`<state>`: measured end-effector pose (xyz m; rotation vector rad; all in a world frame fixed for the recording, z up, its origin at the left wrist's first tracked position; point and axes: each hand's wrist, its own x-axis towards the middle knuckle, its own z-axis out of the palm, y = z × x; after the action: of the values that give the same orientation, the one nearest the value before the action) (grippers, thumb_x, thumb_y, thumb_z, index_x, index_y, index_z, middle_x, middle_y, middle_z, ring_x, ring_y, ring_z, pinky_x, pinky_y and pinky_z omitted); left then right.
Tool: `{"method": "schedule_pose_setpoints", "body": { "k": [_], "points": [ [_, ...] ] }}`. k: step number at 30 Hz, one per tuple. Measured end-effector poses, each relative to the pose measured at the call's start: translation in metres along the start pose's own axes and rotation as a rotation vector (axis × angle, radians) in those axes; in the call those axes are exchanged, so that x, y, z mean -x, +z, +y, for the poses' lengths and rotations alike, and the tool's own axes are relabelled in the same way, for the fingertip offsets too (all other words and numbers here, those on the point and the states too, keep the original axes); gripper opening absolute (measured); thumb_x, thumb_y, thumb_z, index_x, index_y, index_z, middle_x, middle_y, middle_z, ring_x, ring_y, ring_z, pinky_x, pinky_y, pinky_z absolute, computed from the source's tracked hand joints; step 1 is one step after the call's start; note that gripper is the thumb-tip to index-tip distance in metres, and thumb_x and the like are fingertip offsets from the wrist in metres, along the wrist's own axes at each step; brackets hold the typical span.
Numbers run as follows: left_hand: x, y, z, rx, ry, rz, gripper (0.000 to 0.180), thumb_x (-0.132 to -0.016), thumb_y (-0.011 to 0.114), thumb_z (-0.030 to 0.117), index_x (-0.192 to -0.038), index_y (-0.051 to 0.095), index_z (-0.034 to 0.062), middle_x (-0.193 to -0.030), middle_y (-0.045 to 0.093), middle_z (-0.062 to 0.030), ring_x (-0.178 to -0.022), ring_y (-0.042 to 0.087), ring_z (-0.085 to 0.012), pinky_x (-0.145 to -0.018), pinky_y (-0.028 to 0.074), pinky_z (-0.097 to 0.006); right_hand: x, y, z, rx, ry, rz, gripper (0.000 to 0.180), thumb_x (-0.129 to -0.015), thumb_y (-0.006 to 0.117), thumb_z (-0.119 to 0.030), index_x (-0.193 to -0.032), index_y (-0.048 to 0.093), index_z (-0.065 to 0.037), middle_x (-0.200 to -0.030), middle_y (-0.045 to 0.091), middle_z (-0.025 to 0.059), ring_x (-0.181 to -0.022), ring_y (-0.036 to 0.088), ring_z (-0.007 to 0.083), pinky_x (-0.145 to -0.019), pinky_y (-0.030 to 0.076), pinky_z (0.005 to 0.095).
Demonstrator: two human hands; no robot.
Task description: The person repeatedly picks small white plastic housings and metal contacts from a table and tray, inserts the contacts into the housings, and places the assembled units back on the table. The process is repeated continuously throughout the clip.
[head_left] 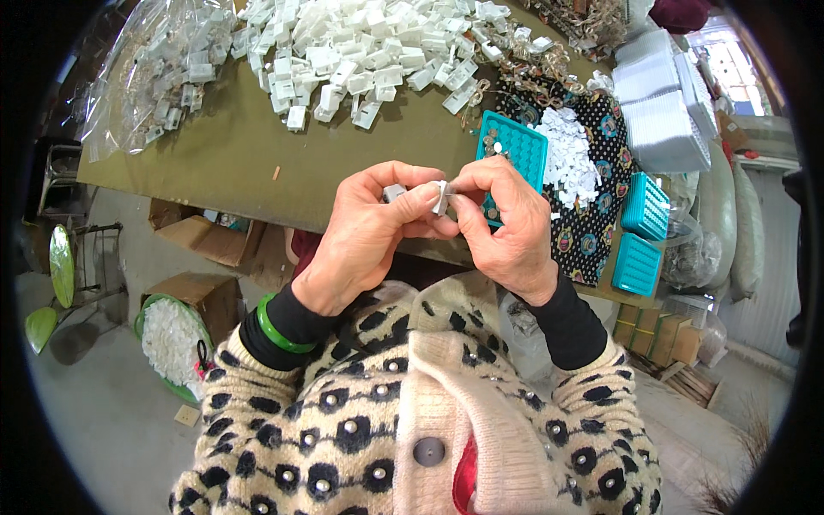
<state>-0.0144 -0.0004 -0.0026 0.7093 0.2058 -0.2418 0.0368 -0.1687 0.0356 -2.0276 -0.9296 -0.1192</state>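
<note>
Both hands meet over the near edge of the table. My left hand (365, 227) is closed around a small white plastic housing (441, 197), with a greyish end showing between the thumb and fingers. My right hand (506, 227) pinches at the same piece from the right with thumb and forefinger; whatever lies in that pinch is too small to make out. Just beyond the right hand lies a teal tray (525, 146) with rows of pockets, some small round pieces at its left side. A big heap of similar white housings (369, 51) covers the far part of the table.
A clear bag of parts (163, 77) lies far left; wired bundles (536, 56) lie far right. Small white pieces (566, 159) rest on a patterned cloth (601, 232). Teal trays (639, 262) and stacked white trays (661, 103) stand right. A green-rimmed tub (176, 343) sits on the floor.
</note>
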Motion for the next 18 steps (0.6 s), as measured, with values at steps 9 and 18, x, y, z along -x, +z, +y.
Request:
{"method": "schedule_pose_setpoints", "body": {
  "k": [9, 18],
  "points": [
    [-0.001, 0.005, 0.0, -0.043, 0.013, 0.045, 0.016, -0.091, 0.068, 0.007, -0.103, 0.062, -0.0019, -0.091, 0.067, -0.0095, -0.075, 0.07, -0.0185, -0.067, 0.059, -0.029, -0.003, -0.004, 0.003, -0.081, 0.052, -0.077, 0.011, -0.079, 0.059, 0.007, -0.086, 0.055, -0.001, -0.081, 0.057, 0.0119, -0.068, 0.06, 0.0274, -0.058, 0.048, 0.0343],
    [-0.008, 0.006, 0.0, -0.066, 0.046, 0.041, 0.015, -0.093, 0.064, 0.009, -0.103, 0.061, -0.0014, -0.092, 0.067, -0.0101, -0.076, 0.071, -0.0214, -0.068, 0.06, -0.031, -0.015, -0.003, 0.008, 0.122, -0.196, -0.056, 0.015, -0.076, 0.062, 0.01, -0.086, 0.056, 0.0, -0.08, 0.059, 0.0128, -0.07, 0.06, 0.0297, -0.063, 0.048, 0.0342]
  ]
}}
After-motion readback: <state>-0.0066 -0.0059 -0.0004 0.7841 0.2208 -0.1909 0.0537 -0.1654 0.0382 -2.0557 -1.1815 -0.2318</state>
